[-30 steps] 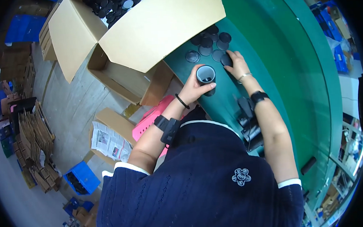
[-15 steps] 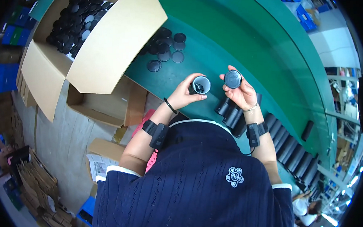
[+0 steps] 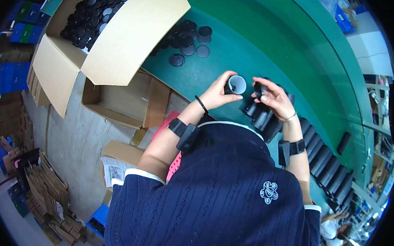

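Note:
My left hand [image 3: 222,91] is wrapped round a black tube [image 3: 237,85] with a pale inside, its open end facing up. Something dark lies inside the tube, too small to make out. Beside it, my right hand [image 3: 276,97] grips a round black cap [image 3: 259,90] between thumb and fingers, turned nearly edge-on. Cap and tube are a short way apart. Under my right hand, several black tubes [image 3: 262,119] lie on the green work surface [image 3: 220,61], partly hidden by the hand.
Loose black caps [image 3: 202,51] lie on the green surface near an open cardboard box [image 3: 134,32] full of more caps. Another open cardboard box [image 3: 116,103] stands below it. A row of black tubes [image 3: 326,160] runs along the right, with a lone tube [image 3: 343,143] beyond.
My right hand has tilted the cap from face-up to nearly edge-on. The whole view has shifted, and the tube in my left hand stays held beside the cap.

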Motion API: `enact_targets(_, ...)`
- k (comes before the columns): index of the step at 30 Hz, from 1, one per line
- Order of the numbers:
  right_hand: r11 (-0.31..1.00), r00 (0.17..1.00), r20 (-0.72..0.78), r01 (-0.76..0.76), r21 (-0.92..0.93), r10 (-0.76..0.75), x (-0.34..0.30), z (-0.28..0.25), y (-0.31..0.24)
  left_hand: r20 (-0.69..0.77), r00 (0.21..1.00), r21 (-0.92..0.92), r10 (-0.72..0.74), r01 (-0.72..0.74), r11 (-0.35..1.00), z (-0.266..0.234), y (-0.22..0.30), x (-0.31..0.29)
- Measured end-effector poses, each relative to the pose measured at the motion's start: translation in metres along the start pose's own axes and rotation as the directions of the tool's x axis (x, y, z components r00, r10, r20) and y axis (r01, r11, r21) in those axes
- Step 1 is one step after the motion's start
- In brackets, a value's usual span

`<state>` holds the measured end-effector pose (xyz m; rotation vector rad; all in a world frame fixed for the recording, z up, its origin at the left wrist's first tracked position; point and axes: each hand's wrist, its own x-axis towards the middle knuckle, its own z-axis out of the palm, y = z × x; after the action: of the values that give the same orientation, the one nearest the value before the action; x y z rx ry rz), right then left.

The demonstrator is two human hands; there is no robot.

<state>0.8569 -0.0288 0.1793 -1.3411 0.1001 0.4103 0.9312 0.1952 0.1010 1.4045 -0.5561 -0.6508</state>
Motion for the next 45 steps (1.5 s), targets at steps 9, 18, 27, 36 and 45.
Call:
enact_targets(9, 0.601, 0.949, 0.036, 0.228, -0.766, -0.314, 0.016, 0.02, -0.024, -0.011, 0.984, 0.277, 0.18, -0.17, 0.946, 0.012, 0.0, 0.015)
enact_targets(18, 0.521, 0.925, 0.014, 0.227, -0.823, -0.381, 0.02, 0.017, -0.009, 0.058, 0.98, 0.354, 0.19, -0.198, 0.914, 0.018, -0.005, 0.015)
enact_targets(27, 0.425, 0.908, -0.01, 0.187, -0.885, -0.42, 0.016, 0.02, -0.002, 0.064, 0.989, 0.4, 0.131, -0.146, 0.905, 0.024, -0.001, 0.015)
enact_targets(36, 0.335, 0.93, -0.013, 0.119, -0.935, -0.366, 0.015, 0.031, -0.008, 0.065, 0.988, 0.393, 0.139, -0.153, 0.907, 0.023, -0.004, 0.014)
enact_targets(45, 0.396, 0.886, 0.004, 0.211, -0.894, -0.463, 0.015, 0.028, 0.001, 0.064, 0.987, 0.384, 0.149, -0.162, 0.909, 0.018, -0.006, 0.011)
